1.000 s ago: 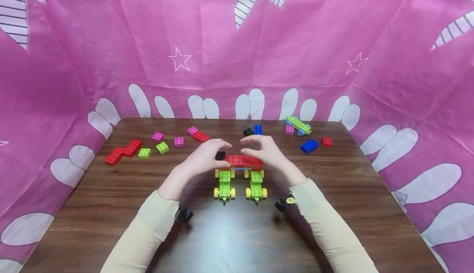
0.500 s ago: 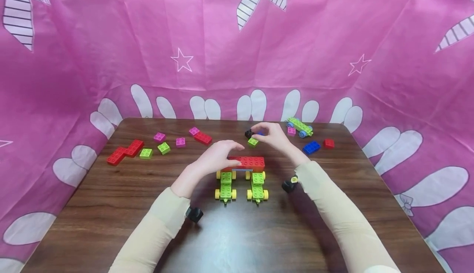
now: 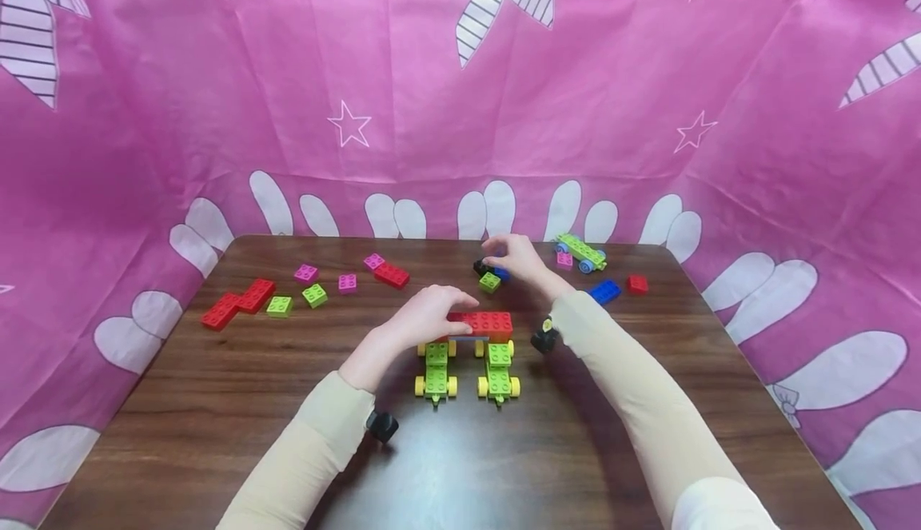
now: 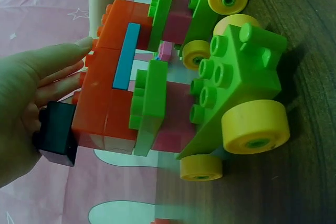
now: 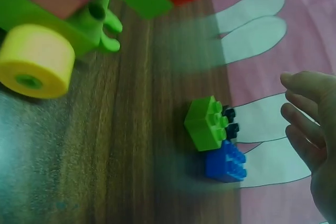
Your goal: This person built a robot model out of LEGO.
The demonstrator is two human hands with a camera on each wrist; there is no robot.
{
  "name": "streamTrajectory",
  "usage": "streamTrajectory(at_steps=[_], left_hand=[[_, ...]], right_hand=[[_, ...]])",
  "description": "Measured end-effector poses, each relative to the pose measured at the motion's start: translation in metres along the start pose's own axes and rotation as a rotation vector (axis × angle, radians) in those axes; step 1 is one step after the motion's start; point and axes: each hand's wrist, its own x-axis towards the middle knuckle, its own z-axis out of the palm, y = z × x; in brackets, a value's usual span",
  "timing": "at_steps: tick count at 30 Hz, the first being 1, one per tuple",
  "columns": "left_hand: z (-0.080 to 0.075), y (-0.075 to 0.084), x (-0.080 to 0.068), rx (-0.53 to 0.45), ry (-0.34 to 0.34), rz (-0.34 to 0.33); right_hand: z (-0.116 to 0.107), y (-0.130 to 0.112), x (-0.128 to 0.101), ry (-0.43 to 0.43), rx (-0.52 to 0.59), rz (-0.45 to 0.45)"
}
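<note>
My left hand (image 3: 424, 318) lies over the left end of the red bricks (image 3: 493, 322), its thumb at their studs, fingers loosely bent. A black brick (image 4: 59, 134) sits on that end, beside the palm in the left wrist view; the head view hides it. A blue piece (image 4: 126, 56) lies under the red bricks. They bridge two lime wheeled bases (image 3: 436, 378) with yellow wheels. My right hand (image 3: 520, 258) hovers beyond with relaxed fingers, apart from a lime brick (image 5: 202, 127), a blue brick (image 5: 220, 165) and a black piece (image 5: 231, 124).
Red bricks (image 3: 221, 311), lime bricks (image 3: 280, 306) and pink bricks (image 3: 348, 283) lie scattered at the left. Farther right are a lime car base (image 3: 581, 251) with blue wheels, a blue brick (image 3: 605, 292) and a red brick (image 3: 636, 284). A pink curtain (image 3: 403, 130) stands behind the table.
My right hand has left the red bricks and moved to the far side, above the loose bricks. The lime brick there has come into view. My left hand has shifted slightly right.
</note>
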Motion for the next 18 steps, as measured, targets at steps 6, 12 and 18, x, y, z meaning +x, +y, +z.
streamTrajectory(at_steps=[6,12,18], left_hand=[[0.002,0.000,0.001,0.033,-0.003,-0.003],[0.002,-0.002,0.000,0.041,-0.006,0.016],[0.003,-0.004,0.000,0.020,-0.002,0.015]], right_hand=[[0.009,0.008,0.012,-0.048,-0.065,0.057],[0.017,0.014,0.017,-0.076,-0.111,0.085],[0.022,0.020,0.019,-0.080,-0.136,0.109]])
